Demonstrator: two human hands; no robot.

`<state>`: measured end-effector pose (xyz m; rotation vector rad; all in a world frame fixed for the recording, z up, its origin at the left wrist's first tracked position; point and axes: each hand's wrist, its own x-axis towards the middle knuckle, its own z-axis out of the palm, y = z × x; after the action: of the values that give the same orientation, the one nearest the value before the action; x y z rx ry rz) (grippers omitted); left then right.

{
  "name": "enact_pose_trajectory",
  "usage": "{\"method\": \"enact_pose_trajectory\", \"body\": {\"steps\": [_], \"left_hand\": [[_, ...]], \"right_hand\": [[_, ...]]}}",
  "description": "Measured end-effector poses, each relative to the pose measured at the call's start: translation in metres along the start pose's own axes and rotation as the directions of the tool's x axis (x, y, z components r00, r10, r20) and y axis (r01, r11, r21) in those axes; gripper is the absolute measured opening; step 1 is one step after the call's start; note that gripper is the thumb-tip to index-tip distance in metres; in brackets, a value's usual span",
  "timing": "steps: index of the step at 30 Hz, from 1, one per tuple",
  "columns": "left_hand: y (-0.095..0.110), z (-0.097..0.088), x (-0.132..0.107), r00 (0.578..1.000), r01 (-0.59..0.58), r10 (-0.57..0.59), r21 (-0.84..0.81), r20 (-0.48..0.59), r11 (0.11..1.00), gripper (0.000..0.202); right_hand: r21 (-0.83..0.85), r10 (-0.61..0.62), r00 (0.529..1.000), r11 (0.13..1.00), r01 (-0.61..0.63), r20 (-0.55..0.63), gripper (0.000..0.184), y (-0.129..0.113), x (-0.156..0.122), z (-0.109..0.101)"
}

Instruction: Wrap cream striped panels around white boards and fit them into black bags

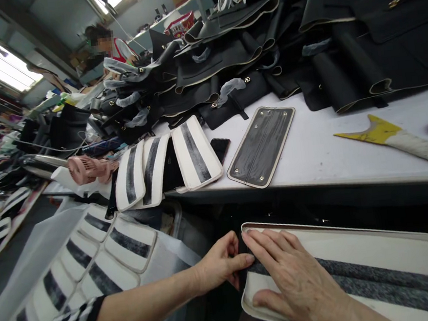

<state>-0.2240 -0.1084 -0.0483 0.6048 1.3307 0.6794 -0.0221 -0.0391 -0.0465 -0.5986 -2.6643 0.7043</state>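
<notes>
- The striped panel (364, 256) lies just below the table (332, 152) edge; I judge it light, fairly stiff and padded; best held by its piped rim.
- A clear plastic bag (35, 253) at left seems to hold spare panels (127, 247).
- My right hand (293, 280) lies flat on it, fingers spread; my left hand (221, 262) pinches its short end, fingers almost closed.

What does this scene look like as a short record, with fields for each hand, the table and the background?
Left hand: pinches the left end of the big striped panel, at its dark stripe.
Right hand: lies flat and open on the same panel.
Table: three small striped panels, a phone, a dark studded panel, a yellow scraper, a pink fan.
Background: heaped black bag pieces; another person far off.
</notes>
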Motion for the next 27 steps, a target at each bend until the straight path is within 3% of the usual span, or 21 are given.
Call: {"method": "enact_pose_trajectory", "body": {"steps": [4, 8, 10, 12, 14, 15, 16, 18, 20, 23, 25, 27], "left_hand": [[-0.017, 0.014, 0.0, 0.989, -0.117, 0.115, -0.013, -0.098, 0.993, 0.044], [-0.04, 0.029, 0.003, 0.907, -0.321, 0.301, -0.02, -0.295, 0.947, 0.038], [-0.045, 0.032, 0.002, 0.87, -0.386, 0.372, 0.025, -0.322, 0.922, 0.036], [-0.043, 0.03, -0.002, 0.793, -0.428, 0.493, 0.249, -0.357, 0.869, 0.05], [-0.032, 0.027, -0.009, 0.636, -0.445, 0.711, 0.61, -0.3, 0.656, 0.069], [-0.024, 0.026, -0.012, 0.567, -0.435, 0.801, 0.755, -0.194, 0.491, 0.067], [-0.015, 0.027, -0.016, 0.533, -0.436, 0.845, 0.842, -0.042, 0.317, 0.056], [0.005, 0.032, -0.022, 0.558, -0.502, 0.78, 0.864, 0.283, 0.045, 0.036], [0.024, 0.043, -0.025, 0.606, -0.582, 0.635, 0.811, 0.479, -0.056, 0.042], [0.043, 0.065, -0.022, 0.666, -0.574, 0.526, 0.814, 0.529, -0.092, 0.045], [0.049, 0.079, -0.019, 0.696, -0.523, 0.509, 0.843, 0.506, -0.122, 0.024], [0.052, 0.091, -0.016, 0.691, -0.527, 0.505, 0.839, 0.516, -0.136, 0.008]], "right_hand": [[0.018, 0.031, 0.999, 0.999, -0.032, 0.037, 0.104, -0.004, 0.0, -0.005], [0.102, 0.054, 0.998, 0.993, -0.055, 0.011, 0.107, -0.01, -0.002, -0.011], [0.216, 0.084, 0.996, 0.974, -0.073, -0.039, 0.093, -0.011, -0.005, -0.016], [0.383, 0.148, 0.985, 0.918, -0.106, -0.083, 0.069, -0.012, -0.007, -0.021], [0.599, 0.259, 0.961, 0.787, -0.15, -0.1, 0.047, -0.009, -0.01, -0.025], [0.717, 0.333, 0.937, 0.678, -0.162, -0.104, 0.041, -0.007, -0.011, -0.027], [0.815, 0.405, 0.908, 0.557, -0.157, -0.102, 0.037, -0.004, -0.011, -0.027], [0.93, 0.517, 0.851, 0.351, -0.109, -0.096, 0.03, 0.002, -0.01, -0.027], [0.97, 0.58, 0.809, 0.236, -0.063, -0.089, 0.026, 0.006, -0.007, -0.027], [0.993, 0.64, 0.765, 0.117, -0.007, -0.07, 0.027, 0.002, -0.003, -0.034], [0.998, 0.673, 0.737, 0.062, 0.029, -0.064, 0.027, -0.003, -0.009, -0.048], [0.995, 0.703, 0.705, 0.057, 0.076, -0.094, 0.026, 0.0, -0.026, -0.07]]}}
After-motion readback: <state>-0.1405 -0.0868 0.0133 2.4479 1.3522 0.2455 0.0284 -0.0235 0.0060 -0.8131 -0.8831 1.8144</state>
